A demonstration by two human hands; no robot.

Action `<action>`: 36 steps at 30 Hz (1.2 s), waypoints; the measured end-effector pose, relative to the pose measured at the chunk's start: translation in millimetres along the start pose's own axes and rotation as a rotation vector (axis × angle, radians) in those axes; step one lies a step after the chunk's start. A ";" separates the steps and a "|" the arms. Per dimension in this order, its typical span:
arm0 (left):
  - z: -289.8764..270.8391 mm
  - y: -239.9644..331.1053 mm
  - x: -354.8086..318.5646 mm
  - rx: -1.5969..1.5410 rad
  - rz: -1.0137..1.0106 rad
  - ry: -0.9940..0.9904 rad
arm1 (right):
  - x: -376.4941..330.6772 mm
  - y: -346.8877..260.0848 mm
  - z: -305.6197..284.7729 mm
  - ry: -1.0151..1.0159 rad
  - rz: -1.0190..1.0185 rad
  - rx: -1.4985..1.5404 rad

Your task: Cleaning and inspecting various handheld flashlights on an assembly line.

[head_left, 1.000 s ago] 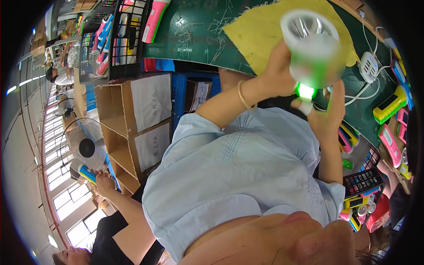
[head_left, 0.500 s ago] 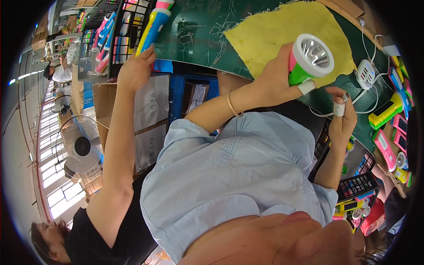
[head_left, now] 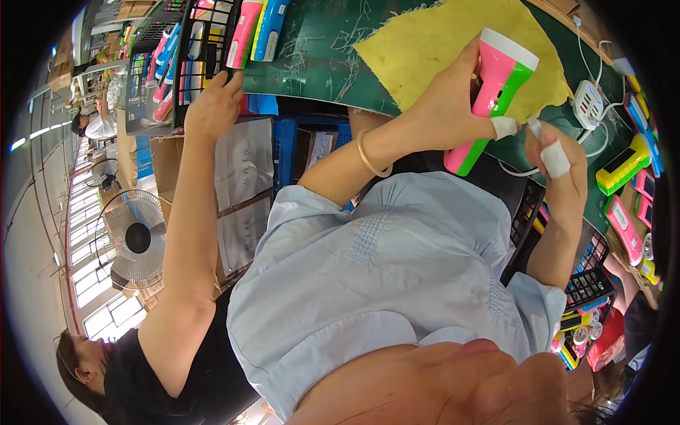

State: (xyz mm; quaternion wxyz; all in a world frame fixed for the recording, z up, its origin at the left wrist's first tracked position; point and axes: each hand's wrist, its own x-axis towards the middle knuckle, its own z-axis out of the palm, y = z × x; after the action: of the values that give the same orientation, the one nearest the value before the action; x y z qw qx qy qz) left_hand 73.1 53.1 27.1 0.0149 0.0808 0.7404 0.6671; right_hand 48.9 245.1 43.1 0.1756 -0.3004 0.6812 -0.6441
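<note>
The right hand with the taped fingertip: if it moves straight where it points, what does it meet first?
Probably the pink and green flashlight that the left hand holds; the right hand points toward its handle, though depth is unclear.

The torch is showing pink and green with a white head, the cloth is looking plain yellow, the mat dark green, seemingly scratched.

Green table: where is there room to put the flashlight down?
The yellow cloth on the green table is bare beside the flashlight in the left hand. The right edge is crowded with a power strip, cables and torches.
</note>
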 end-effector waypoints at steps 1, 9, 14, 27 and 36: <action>-0.6 -1.4 0.3 0.101 -0.006 0.027 | 5.0 1.4 4.6 -0.002 0.052 0.014; 8.0 -5.0 -1.5 0.261 0.006 0.149 | 15.0 3.6 11.3 0.036 0.109 -0.401; 16.0 -5.5 -0.9 0.310 0.057 0.228 | 18.2 0.4 21.5 0.135 0.078 -0.526; -20.3 -10.0 3.6 -0.647 -0.110 0.111 | 3.0 -17.7 9.6 0.681 -0.361 -0.858; -8.3 -17.3 12.2 -1.096 0.146 -0.122 | 0.9 11.0 58.1 0.409 0.000 -0.769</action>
State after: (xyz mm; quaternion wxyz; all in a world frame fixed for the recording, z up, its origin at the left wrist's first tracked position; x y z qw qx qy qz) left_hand 58.2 44.9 11.9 0.0514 0.1507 0.2752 0.9481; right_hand 82.6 199.6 26.2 -0.0878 -0.2102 0.8923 -0.3898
